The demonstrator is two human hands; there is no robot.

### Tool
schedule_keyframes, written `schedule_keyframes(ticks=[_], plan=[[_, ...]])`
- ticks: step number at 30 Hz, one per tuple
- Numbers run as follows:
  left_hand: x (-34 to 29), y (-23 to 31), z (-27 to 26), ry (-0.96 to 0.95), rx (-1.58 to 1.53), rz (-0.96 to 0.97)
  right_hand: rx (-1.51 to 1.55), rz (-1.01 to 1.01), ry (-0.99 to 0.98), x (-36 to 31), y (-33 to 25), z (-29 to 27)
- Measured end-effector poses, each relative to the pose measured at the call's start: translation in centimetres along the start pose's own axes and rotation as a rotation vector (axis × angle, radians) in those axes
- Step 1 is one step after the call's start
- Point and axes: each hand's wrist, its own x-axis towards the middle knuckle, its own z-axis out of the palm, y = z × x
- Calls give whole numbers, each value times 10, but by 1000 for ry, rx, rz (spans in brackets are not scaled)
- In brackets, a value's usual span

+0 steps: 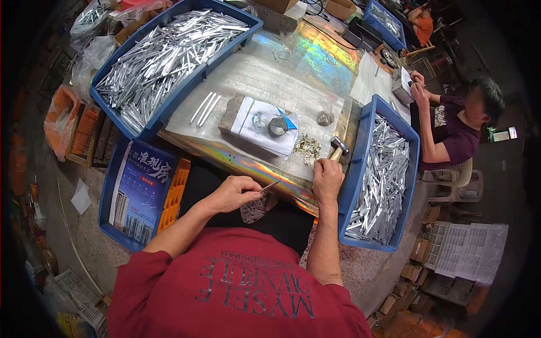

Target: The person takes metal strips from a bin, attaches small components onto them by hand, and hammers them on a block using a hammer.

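My left hand [241, 190] is closed on a slim pointed metal strip [271, 185], its tip pointing right. Just below it, a brown, rough-looking piece [253, 212] shows over my dark lap; I cannot make out what it is. My right hand [328, 178] grips the handle of a small hammer [341, 145] at the table's front right corner. A heap of small brass-coloured pieces [306, 147] lies just left of the hammer. Beyond my hands, a block topped with white paper [259, 128] carries a small dark round metal piece [278, 127].
A big blue bin [256, 25] of silvery strips sits at the left; another blue bin [341, 211] stands at the right. Three strips [206, 109] lie on the table. A lower blue bin [104, 194] holds a printed sheet. At the right a co-worker [459, 124] sits handling something.
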Motion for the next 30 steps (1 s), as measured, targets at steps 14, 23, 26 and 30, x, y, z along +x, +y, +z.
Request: schedule_keyframes(ticks=[14,23,26,30], plan=[[0,-1,1,0,-44,-11,-323,-60,-103,6,-17,11],[-1,-1,1,41,-179,-83,-233,-119,-14,6,-12,13],[-2,5,1,50,-395,-127,15,-44,7,7,-11,9],[1,11,-2,111,-513,-143,382,44,38,1,-18,-3]])
